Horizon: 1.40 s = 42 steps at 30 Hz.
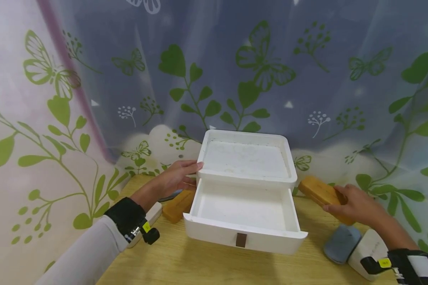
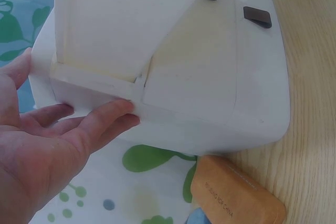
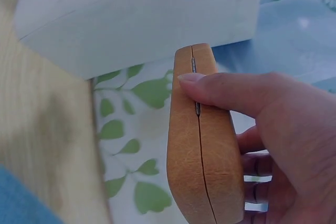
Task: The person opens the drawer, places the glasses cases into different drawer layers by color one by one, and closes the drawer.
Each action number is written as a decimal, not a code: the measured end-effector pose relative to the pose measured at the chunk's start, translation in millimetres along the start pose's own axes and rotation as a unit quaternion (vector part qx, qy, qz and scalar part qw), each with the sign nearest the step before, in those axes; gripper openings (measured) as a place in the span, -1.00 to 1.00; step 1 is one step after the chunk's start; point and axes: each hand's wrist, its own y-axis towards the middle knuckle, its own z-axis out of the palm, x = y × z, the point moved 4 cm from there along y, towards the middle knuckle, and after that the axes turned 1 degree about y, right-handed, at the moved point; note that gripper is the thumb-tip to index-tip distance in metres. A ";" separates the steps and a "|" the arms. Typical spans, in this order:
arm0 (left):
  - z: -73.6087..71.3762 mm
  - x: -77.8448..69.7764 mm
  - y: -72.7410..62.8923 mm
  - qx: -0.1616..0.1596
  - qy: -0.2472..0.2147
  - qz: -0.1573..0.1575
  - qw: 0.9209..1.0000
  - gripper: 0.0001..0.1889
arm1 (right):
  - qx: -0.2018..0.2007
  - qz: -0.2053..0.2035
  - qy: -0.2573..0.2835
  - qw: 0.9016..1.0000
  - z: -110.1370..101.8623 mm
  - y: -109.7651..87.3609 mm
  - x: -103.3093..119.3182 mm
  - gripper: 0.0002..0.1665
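Head view: orange case (image 1: 317, 192) pinched in right grip (image 1: 356, 205); pulled-out drawer (image 1: 214, 233) left of that grip. White unit (image 1: 244, 158) touched by left grip (image 1: 177, 174), fingers loosely spread; unit best steadied there, case kept clear of drawer.

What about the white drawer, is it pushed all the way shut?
No, the white drawer sticks out at the front, with its inside showing in the head view.
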 end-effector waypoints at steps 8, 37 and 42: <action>-1.0 2.5 0.2 -0.003 0.002 -0.003 1.000 -0.39 | -0.045 0.009 -0.014 0.999 -33.0 -2.2 26.4 0.06; -0.1 3.1 -0.7 0.009 0.014 0.017 1.000 -0.38 | -0.079 -0.094 -0.049 0.991 -81.8 -14.1 125.2 0.02; 0.0 2.9 -0.8 0.007 0.017 0.015 1.000 -0.37 | -0.063 -0.122 -0.045 0.990 -79.8 -11.1 141.9 0.00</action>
